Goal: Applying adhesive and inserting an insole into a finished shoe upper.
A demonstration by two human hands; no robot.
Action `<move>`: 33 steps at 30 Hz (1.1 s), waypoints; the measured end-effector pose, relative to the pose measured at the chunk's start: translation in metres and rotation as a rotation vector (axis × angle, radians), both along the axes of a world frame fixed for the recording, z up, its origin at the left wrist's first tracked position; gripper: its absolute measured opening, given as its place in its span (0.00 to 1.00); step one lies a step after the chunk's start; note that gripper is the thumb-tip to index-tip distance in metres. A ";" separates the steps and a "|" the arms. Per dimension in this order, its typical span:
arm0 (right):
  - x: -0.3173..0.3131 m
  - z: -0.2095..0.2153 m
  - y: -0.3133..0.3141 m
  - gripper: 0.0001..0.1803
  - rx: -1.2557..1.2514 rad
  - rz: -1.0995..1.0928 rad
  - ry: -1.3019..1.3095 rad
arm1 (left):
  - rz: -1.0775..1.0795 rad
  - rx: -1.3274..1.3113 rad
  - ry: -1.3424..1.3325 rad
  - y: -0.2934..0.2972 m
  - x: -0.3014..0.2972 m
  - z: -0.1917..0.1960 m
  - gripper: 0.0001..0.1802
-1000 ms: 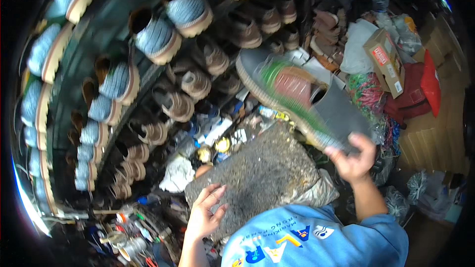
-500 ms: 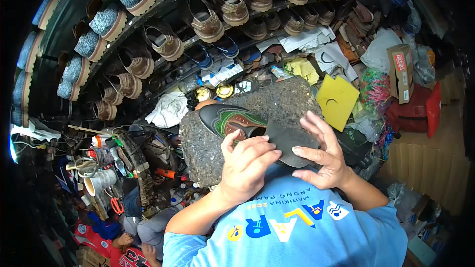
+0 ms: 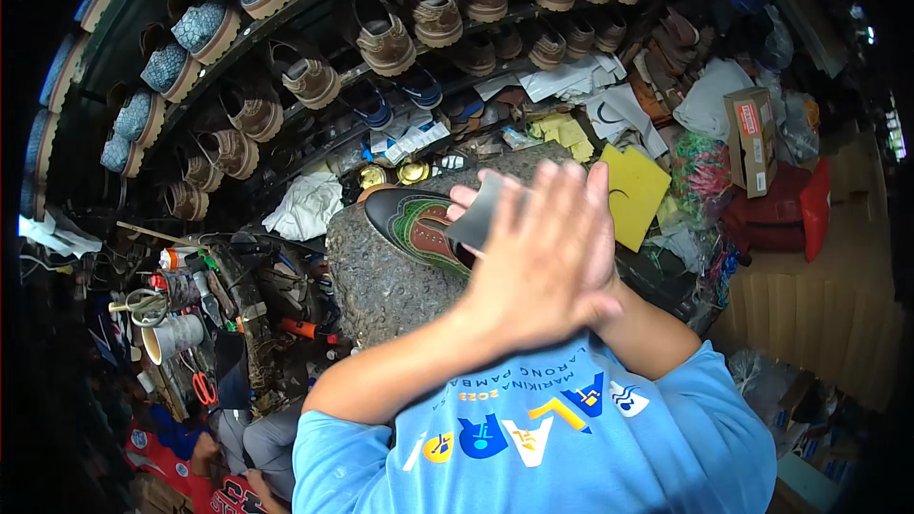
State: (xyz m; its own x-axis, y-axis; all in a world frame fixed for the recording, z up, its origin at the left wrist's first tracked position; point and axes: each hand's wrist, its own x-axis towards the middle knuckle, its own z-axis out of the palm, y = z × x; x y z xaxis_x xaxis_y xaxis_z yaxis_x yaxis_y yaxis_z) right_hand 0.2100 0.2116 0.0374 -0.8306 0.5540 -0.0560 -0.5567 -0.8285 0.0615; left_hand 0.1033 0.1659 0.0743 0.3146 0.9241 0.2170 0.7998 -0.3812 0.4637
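Note:
A thin dark grey flexible sheet (image 3: 474, 216) lies across the fingers of my right hand (image 3: 598, 246), which supports it from beneath; those fingertips show past its far left edge. My left hand (image 3: 538, 247) lies flat over the sheet and the right palm, fingers straight and together, covering much of both. Just left of my hands, a black, green and brown wingtip leather shoe (image 3: 414, 227) rests on a rough grey stone block (image 3: 376, 286). Its heel end is hidden behind the hands.
Racks of shoes (image 3: 384, 38) curve along the far side. A yellow sheet (image 3: 633, 195) and a cardboard box (image 3: 752, 138) lie to the right. Red-handled scissors (image 3: 204, 387) and a white cup (image 3: 171, 338) sit among tools at left. Another person's hand (image 3: 205, 449) shows at lower left.
My left hand has moved up and right from beside the shoe and now lies flat over the right hand. The dark sheet, earlier lower between the hands, is raised and mostly covered.

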 end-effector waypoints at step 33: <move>-0.020 -0.046 0.045 0.39 1.213 0.568 -1.133 | 0.563 0.014 -0.069 -0.165 -0.102 -0.043 0.21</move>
